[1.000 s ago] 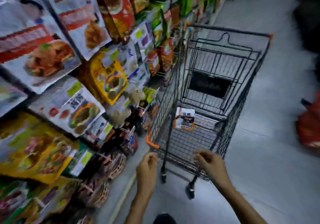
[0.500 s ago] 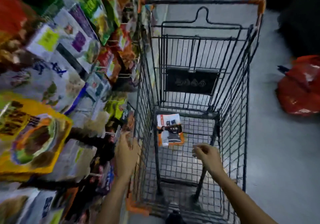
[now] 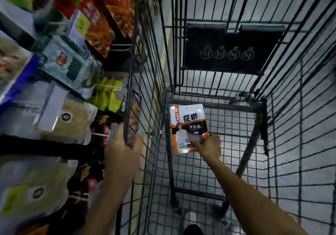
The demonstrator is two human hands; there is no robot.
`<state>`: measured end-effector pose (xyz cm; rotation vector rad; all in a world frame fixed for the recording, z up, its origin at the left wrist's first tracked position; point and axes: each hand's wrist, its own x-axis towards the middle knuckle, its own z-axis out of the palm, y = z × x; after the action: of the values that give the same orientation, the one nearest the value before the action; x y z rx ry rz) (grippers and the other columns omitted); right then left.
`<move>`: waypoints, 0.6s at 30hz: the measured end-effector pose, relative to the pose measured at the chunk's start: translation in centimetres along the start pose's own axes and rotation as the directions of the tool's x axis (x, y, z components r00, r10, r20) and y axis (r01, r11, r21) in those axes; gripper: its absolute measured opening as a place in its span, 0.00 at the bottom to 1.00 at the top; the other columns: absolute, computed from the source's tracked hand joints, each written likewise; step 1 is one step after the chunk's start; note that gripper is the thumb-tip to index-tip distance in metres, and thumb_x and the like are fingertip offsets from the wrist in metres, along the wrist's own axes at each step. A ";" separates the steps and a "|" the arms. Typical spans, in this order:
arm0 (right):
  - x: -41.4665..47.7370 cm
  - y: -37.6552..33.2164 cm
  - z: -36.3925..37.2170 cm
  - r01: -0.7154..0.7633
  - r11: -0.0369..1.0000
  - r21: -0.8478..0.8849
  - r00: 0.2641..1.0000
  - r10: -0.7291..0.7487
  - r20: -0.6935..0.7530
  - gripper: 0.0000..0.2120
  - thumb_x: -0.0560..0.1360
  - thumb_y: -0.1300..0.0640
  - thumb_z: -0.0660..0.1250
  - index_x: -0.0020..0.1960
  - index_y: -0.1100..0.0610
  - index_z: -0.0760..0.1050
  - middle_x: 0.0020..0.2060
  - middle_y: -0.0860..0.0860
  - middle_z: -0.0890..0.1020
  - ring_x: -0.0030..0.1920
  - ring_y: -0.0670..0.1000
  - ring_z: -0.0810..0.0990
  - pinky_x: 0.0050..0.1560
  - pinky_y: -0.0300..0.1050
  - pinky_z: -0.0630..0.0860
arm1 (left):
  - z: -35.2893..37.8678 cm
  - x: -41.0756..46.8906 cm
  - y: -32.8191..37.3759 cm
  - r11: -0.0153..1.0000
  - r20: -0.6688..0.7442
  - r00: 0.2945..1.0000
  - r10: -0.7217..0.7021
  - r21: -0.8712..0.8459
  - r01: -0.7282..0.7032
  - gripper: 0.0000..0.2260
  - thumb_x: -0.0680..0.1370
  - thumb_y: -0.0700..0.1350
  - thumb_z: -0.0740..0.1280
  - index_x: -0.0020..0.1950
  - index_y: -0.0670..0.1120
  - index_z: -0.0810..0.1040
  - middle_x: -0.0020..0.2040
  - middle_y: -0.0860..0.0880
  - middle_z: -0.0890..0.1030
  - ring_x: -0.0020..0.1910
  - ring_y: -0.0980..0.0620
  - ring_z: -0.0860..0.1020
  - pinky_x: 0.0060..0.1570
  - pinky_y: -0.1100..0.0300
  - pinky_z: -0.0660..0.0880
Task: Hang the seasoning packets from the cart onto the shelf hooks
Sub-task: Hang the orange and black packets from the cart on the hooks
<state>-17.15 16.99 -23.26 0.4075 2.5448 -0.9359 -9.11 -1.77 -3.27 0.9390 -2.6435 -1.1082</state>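
In the cart [image 3: 263,120], R hand [image 3: 210,146] pinches the seasoning packet [image 3: 187,125] by its bottom corner, w/ open room round it. L hand [image 3: 121,151] grips the cart's left top edge.

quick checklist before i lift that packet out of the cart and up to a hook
1. Right hand has the seasoning packet: ok, it pinches the lower right corner.
2. Left hand steadies the cart: ok, it grips the left side rim.
3. Way up out of the basket: ok, nothing lies over the packet.
4. Hang hole at the packet's top: cannot tell, too small.
5. Free hook on the shelf: cannot tell, that side is blurred.
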 end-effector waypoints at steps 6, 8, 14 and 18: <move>1.6 -0.9 1.2 -0.161 0.982 -0.098 0.987 0.160 -0.019 0.25 0.70 0.56 0.75 0.60 0.63 0.69 0.59 0.60 0.73 0.60 0.60 0.74 0.59 0.53 0.73 | 0.0 0.0 -0.2 0.998 0.006 0.999 0.047 -0.033 -0.047 0.07 0.79 0.43 0.65 0.56 0.50 0.74 0.41 0.58 0.77 0.38 0.65 0.74 0.38 0.69 0.70; 1.6 -0.6 0.8 -0.164 0.986 -0.008 0.986 0.163 -0.023 0.21 0.69 0.58 0.76 0.57 0.64 0.73 0.56 0.59 0.76 0.56 0.59 0.77 0.56 0.52 0.76 | -0.1 0.0 -0.2 0.999 0.008 0.999 0.049 -0.017 -0.049 0.07 0.79 0.43 0.64 0.57 0.48 0.74 0.40 0.56 0.77 0.36 0.65 0.73 0.37 0.70 0.69; -0.4 3.0 -4.7 -0.285 0.884 0.369 0.958 0.273 0.087 0.21 0.69 0.60 0.76 0.58 0.64 0.74 0.53 0.61 0.82 0.53 0.60 0.80 0.53 0.51 0.77 | -1.2 -0.3 0.6 0.994 0.029 0.994 0.102 0.033 -0.103 0.09 0.81 0.40 0.60 0.59 0.46 0.76 0.36 0.55 0.74 0.31 0.64 0.69 0.32 0.75 0.68; -3.4 5.3 -9.6 -0.287 0.847 0.447 0.957 0.236 0.167 0.20 0.70 0.67 0.73 0.61 0.64 0.73 0.55 0.62 0.81 0.54 0.60 0.80 0.56 0.57 0.78 | -1.7 -0.6 0.8 0.990 0.068 0.991 0.115 0.077 -0.120 0.10 0.82 0.41 0.59 0.59 0.41 0.76 0.34 0.54 0.74 0.32 0.59 0.70 0.31 0.73 0.67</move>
<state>-14.64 26.80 -17.94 0.8006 2.0751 -1.4179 -8.44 -2.06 -1.42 0.7614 -2.7733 -1.0281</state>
